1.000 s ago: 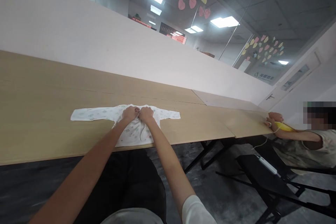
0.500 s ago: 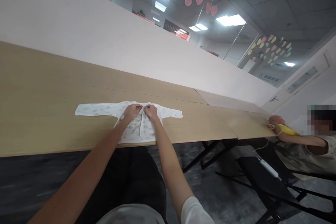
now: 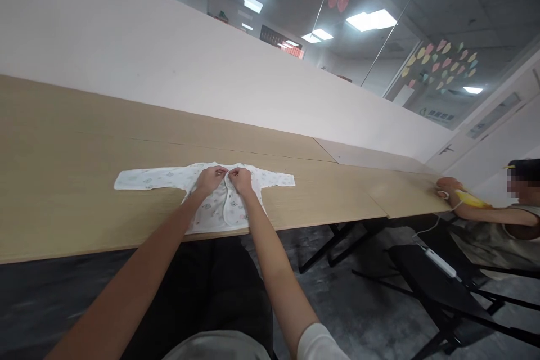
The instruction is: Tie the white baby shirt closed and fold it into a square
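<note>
A small white baby shirt [image 3: 211, 211] with a scattered print lies flat on the table, its two long sleeves spread to the sides. Its lower hem reaches the table's front edge. Near the neckline, my left hand [image 3: 211, 179] pinches the left side of the front opening. My right hand [image 3: 240, 179] pinches the other front edge, close beside the left. The fingertips are almost together at the top of the placket. Whether a fastener sits between them is too small to make out.
The wooden table [image 3: 84, 208] runs along a white half wall [image 3: 169, 81]. Far right, a person's arm [image 3: 493, 214] rests by a doll [image 3: 449, 183] in yellow. A black chair [image 3: 442, 281] below the table holds a white power strip [image 3: 441, 263].
My fingers have shifted slightly at the neckline, still pinching the shirt's front edges. The view has tilted and shifted a little; the shirt lies much as before.
</note>
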Available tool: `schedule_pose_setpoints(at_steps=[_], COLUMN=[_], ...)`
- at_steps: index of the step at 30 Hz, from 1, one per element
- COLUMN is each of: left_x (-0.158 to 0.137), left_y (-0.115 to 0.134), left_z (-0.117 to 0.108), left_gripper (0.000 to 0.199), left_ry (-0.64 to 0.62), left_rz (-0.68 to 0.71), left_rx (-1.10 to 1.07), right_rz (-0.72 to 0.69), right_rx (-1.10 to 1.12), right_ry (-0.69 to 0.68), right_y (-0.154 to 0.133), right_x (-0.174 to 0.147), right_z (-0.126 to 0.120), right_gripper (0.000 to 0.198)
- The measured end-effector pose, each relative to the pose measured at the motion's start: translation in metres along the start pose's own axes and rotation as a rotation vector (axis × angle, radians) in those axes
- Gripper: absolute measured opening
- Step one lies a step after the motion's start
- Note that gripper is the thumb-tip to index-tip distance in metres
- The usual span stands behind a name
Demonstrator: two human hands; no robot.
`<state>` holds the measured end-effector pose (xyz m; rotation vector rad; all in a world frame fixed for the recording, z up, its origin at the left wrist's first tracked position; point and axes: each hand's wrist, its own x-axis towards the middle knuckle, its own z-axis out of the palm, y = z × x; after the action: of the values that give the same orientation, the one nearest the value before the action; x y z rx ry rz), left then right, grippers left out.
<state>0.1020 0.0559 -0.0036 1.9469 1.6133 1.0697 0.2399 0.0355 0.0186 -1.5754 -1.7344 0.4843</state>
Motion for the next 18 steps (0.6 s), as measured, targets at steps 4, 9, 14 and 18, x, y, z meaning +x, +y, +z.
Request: schedule_pose_setpoints(at_steps=[4, 9, 14, 18], left_x=[0.0003, -0.0005, -0.0027, -0.0032], left_y=[-0.0011, 0.0, 0.0031, 0.0043], left_z=[-0.0012, -0.0023, -0.0039, -0.004], left_gripper=[0.033, 0.034, 0.035, 0.031], left_ry=[0.006, 0.022, 0.029, 0.008], left_rz=[0.03, 0.019, -0.002, -0.015], left_rx=[-0.037, -0.088, -0.084, -0.04], right_rz=[0.011, 0.007, 0.016, 0.02], right_rx=[0.013, 0.007, -0.03, -0.05], right_ry=[-0.009, 0.006, 0.013, -0.005], right_y=[0.0008, -0.0001, -0.003, -0.0049], right_x=[0.0015, 0.003, 0.0006, -0.0015], right_z=[0.0017, 0.0036, 0.0047, 0.004], right_gripper=[0.014, 0.017, 0.014, 0.011])
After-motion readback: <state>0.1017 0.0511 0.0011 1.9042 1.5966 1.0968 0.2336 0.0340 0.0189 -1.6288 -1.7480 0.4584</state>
